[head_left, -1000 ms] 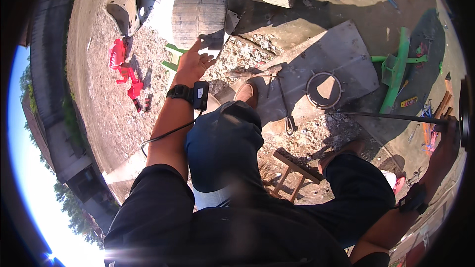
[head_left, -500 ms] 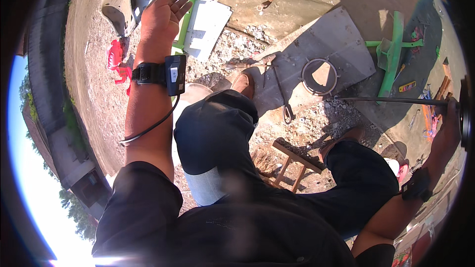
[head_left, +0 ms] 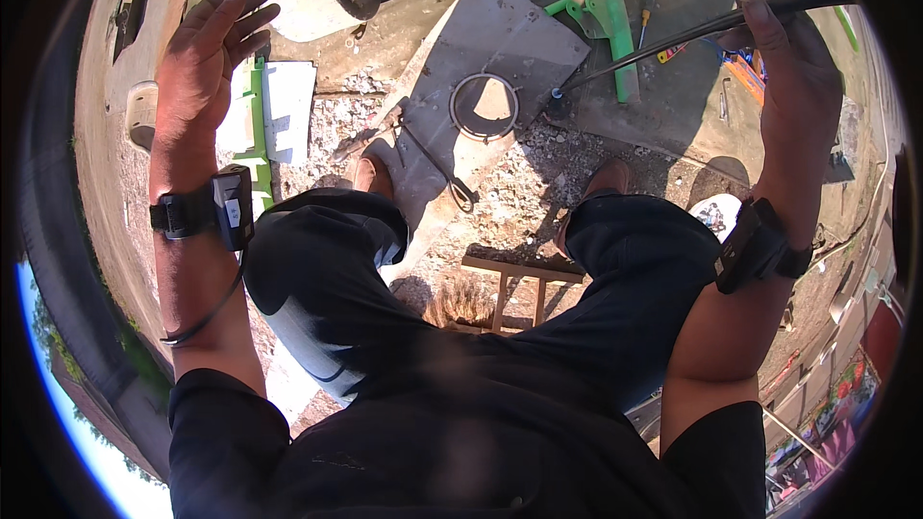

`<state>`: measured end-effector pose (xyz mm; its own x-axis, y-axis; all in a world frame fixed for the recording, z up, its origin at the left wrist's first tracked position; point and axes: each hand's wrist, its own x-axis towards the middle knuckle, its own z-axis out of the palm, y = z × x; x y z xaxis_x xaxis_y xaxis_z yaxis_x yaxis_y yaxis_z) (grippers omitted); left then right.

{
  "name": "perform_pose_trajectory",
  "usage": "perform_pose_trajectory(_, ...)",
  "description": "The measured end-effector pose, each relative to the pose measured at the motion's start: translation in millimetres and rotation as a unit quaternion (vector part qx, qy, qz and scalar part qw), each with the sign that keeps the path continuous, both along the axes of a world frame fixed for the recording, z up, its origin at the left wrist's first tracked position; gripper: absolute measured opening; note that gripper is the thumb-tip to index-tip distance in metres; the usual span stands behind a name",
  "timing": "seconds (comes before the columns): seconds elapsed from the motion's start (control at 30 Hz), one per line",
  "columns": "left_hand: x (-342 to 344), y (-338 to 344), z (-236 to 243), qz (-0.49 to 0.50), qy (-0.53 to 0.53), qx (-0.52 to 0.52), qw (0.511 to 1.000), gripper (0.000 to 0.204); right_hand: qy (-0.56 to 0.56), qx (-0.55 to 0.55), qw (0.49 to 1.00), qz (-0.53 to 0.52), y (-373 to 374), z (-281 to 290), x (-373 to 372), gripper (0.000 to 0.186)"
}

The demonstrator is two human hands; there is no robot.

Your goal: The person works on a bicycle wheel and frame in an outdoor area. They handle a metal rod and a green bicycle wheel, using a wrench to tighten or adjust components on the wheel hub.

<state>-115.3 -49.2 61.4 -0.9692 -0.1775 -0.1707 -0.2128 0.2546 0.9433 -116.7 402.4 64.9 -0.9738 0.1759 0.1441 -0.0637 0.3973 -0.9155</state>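
Observation:
My left hand (head_left: 216,48) is raised at the upper left with fingers apart and nothing in it. It is over a green metal frame (head_left: 253,125) beside white sheets (head_left: 288,111), left of a pale cylinder (head_left: 303,5) with a dark end. At the upper right my right hand (head_left: 784,48) is closed on a long black bar (head_left: 663,46), which slants down leftward toward a grey plate (head_left: 514,19). A metal ring (head_left: 458,106) lies on that plate, with a dark looped rod (head_left: 433,159) left of it.
A green bracket (head_left: 606,10) lies beyond the plate. A wooden stool (head_left: 519,267) stands between my legs on gravelly ground. Tools (head_left: 745,72) lie at the right, a grey curved shell (head_left: 141,111) at the left and a white round object (head_left: 715,214) by my right knee.
My left hand has left the pale cylinder and now hangs open farther left. My right hand, still on the bar, has risen in the view. The view has shifted.

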Motion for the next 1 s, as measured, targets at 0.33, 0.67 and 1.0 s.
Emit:
perform_pose_trajectory(0.33, -17, 168, 9, -0.218, 0.074, -0.09, 0.969, 0.036, 0.145, 0.002, 0.989, 0.042, 5, 14, 22, 0.021)
perform_pose_trajectory(0.67, 7, 295, 19, -0.33, 0.101, -0.157, 0.925, 0.036, 0.108, -0.055, 0.992, 0.037, 14, 22, 31, 0.018)
perform_pose_trajectory(1.0, 22, 307, 9, -0.318, 0.199, -0.35, 0.859, 0.022, 0.141, -0.122, 0.979, 0.082, 16, 25, 38, 0.025)
